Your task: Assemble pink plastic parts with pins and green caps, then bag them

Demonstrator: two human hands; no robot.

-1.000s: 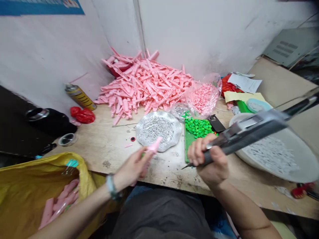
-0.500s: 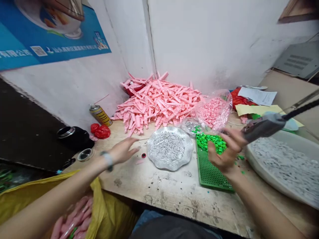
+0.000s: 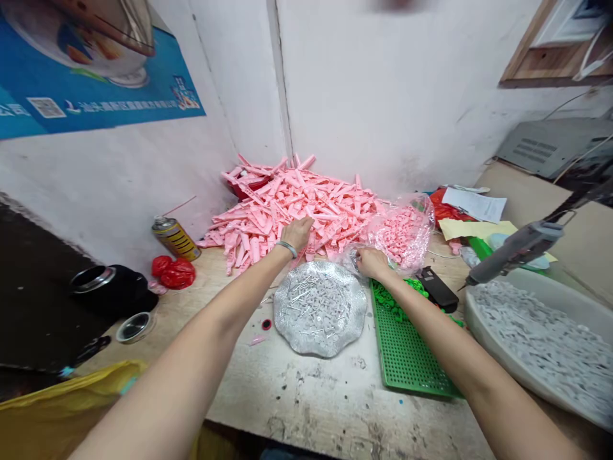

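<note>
Left hand [image 3: 295, 234] on pink plastic pieces [image 3: 306, 204] — axes criss-crossed

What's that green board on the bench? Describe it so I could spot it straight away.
Start at the wooden workbench and find the scalloped silver tray near its front. Just right of it, before the big white tub, lies a flat green perforated board. It alone is full of neat rows of holes, with bright green pieces heaped at its far end.
</note>
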